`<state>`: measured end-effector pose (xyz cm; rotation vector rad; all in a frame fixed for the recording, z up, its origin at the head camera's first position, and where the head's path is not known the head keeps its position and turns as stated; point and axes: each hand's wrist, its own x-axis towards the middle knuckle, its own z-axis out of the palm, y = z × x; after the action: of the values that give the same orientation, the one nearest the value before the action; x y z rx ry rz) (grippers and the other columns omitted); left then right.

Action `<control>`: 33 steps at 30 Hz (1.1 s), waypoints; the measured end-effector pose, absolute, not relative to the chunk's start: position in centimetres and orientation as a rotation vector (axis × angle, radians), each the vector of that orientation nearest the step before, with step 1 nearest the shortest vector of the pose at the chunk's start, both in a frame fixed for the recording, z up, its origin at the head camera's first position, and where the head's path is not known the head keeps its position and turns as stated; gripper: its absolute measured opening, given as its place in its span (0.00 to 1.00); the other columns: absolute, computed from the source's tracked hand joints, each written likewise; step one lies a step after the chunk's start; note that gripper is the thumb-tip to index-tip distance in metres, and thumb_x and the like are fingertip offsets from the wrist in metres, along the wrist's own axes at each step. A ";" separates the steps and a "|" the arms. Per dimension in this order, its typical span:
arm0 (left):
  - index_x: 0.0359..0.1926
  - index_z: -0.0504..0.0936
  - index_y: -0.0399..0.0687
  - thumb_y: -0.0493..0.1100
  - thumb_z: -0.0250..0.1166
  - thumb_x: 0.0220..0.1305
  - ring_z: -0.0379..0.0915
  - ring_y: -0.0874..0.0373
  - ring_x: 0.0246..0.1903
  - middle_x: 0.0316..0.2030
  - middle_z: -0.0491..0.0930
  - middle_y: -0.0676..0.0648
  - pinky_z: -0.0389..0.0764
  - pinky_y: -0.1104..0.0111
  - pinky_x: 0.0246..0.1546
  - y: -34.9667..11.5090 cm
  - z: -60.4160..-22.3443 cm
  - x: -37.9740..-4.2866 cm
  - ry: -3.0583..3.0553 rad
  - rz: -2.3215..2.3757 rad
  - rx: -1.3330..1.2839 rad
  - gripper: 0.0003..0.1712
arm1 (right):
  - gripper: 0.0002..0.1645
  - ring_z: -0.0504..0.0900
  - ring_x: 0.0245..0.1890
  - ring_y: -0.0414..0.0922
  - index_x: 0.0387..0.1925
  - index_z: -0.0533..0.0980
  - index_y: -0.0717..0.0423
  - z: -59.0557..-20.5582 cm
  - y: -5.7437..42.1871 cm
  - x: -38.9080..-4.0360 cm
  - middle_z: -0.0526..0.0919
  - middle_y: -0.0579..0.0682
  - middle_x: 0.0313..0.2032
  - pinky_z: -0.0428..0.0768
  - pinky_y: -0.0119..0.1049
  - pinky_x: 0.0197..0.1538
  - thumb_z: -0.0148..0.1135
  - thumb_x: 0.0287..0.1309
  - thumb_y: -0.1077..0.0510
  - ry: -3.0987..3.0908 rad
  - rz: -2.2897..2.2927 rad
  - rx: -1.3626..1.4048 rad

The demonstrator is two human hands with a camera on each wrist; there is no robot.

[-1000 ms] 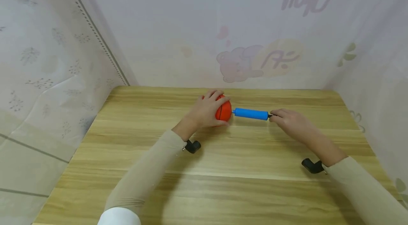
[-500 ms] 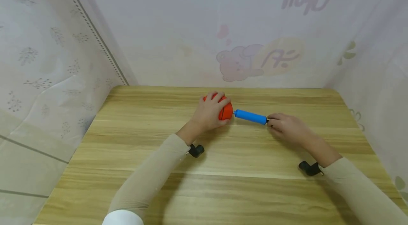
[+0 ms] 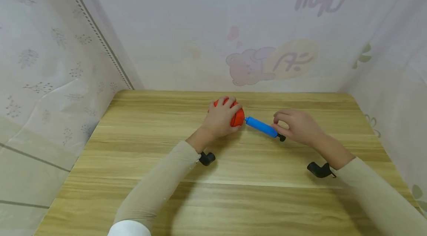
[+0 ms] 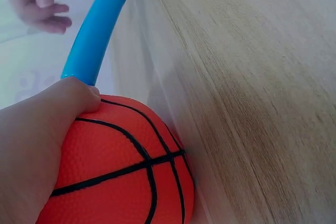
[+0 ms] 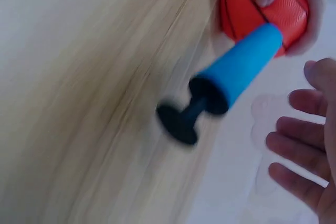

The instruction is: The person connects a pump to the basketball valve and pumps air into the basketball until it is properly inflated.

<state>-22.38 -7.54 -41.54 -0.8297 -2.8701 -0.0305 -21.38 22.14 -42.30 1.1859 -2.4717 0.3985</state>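
My left hand (image 3: 218, 119) grips a small orange-red toy basketball (image 3: 237, 118) with black lines, fingers spread over its top and thumb on the near side. From the ball's right side a blue hand pump (image 3: 261, 126) sticks out, its front end at the ball and its back end angled toward me. At that back end the black plunger handle (image 5: 178, 123) shows, pushed out only a little. My right hand (image 3: 298, 126) is beside the pump's rear, fingers loosely bent and apart from the handle, holding nothing in the right wrist view.
Ball and pump are on a wood-grain table (image 3: 253, 199). Behind it hangs a pale printed cloth (image 3: 180, 35), with more patterned cloth at left and right. A black wrist mount (image 3: 318, 170) juts from the right sleeve, another (image 3: 207, 159) from the left.
My right hand has let go of the plunger handle and lifted off. The pump's rear end has swung toward me and the plunger sits bare. The ball has shifted slightly right under my left hand.
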 end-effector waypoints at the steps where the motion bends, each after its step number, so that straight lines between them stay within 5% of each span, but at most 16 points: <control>1: 0.66 0.73 0.59 0.63 0.67 0.61 0.59 0.45 0.66 0.64 0.68 0.48 0.73 0.44 0.54 -7.5 -41.6 -22.4 -2.868 -0.027 -0.826 0.35 | 0.09 0.86 0.33 0.46 0.34 0.82 0.51 -42.0 21.6 -21.4 0.86 0.49 0.39 0.82 0.40 0.29 0.73 0.58 0.52 -2.532 0.397 1.174; 9: 0.67 0.73 0.61 0.65 0.67 0.61 0.57 0.45 0.67 0.65 0.67 0.48 0.72 0.43 0.55 -7.7 -41.6 -22.4 -2.893 -0.014 -0.804 0.36 | 0.27 0.85 0.50 0.53 0.58 0.79 0.58 -41.0 16.2 -22.9 0.86 0.55 0.51 0.84 0.51 0.48 0.64 0.68 0.43 -2.982 0.499 1.016; 16: 0.69 0.73 0.63 0.66 0.69 0.60 0.57 0.43 0.68 0.65 0.67 0.47 0.71 0.41 0.56 -7.6 -41.9 -22.5 -2.890 -0.039 -0.828 0.38 | 0.20 0.79 0.33 0.45 0.51 0.80 0.57 -42.5 13.8 -23.6 0.84 0.48 0.38 0.81 0.42 0.40 0.64 0.69 0.46 -3.015 0.634 1.062; 22: 0.69 0.74 0.66 0.66 0.69 0.60 0.57 0.43 0.68 0.66 0.66 0.47 0.73 0.41 0.55 -7.6 -41.9 -22.5 -2.877 -0.013 -0.820 0.37 | 0.10 0.77 0.30 0.43 0.47 0.80 0.55 -43.1 13.4 -23.5 0.82 0.45 0.34 0.79 0.40 0.37 0.60 0.70 0.55 -2.979 0.690 1.014; 27: 0.66 0.76 0.65 0.65 0.69 0.60 0.58 0.44 0.67 0.65 0.67 0.47 0.73 0.41 0.55 -7.4 -41.9 -22.4 -2.860 0.012 -0.812 0.35 | 0.04 0.69 0.22 0.41 0.37 0.78 0.49 -43.5 13.3 -23.7 0.71 0.43 0.23 0.65 0.36 0.26 0.58 0.66 0.56 -2.942 0.624 0.990; 33: 0.64 0.77 0.65 0.65 0.69 0.60 0.59 0.44 0.67 0.64 0.67 0.47 0.73 0.41 0.54 -7.1 -41.8 -22.4 -2.860 0.031 -0.812 0.33 | 0.04 0.67 0.20 0.40 0.31 0.74 0.48 -44.1 13.3 -23.7 0.67 0.42 0.22 0.62 0.35 0.22 0.56 0.63 0.55 -2.925 0.525 0.965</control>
<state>-22.37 -7.14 -41.84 -0.8118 -2.8602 0.0309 -23.70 13.33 -44.09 0.9651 -2.9250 0.5247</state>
